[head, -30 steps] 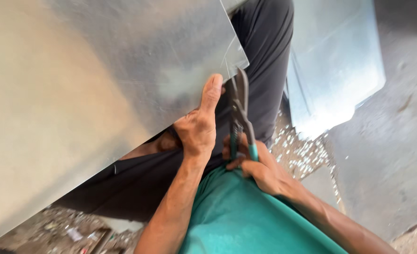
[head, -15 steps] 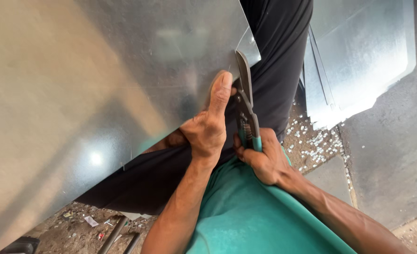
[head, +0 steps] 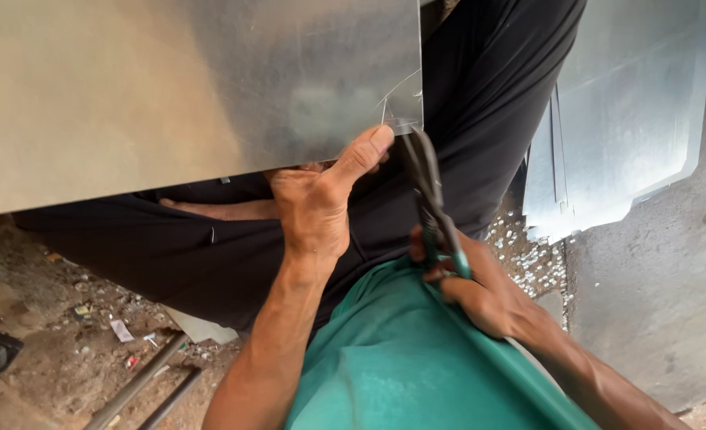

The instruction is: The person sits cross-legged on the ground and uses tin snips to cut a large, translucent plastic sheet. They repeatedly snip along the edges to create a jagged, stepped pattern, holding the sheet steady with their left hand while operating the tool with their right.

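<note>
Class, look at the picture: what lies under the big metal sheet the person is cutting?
Under the metal sheet show black trousers and the left hand gripping its lower edge; the hand's fingers behind the sheet are covered.

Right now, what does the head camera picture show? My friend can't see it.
A person's left hand grips the bottom edge of a big shiny metal sheet, while the right hand holds metal snips at the sheet's lower corner. Metal scraps litter the ground beside another metal sheet.
</note>
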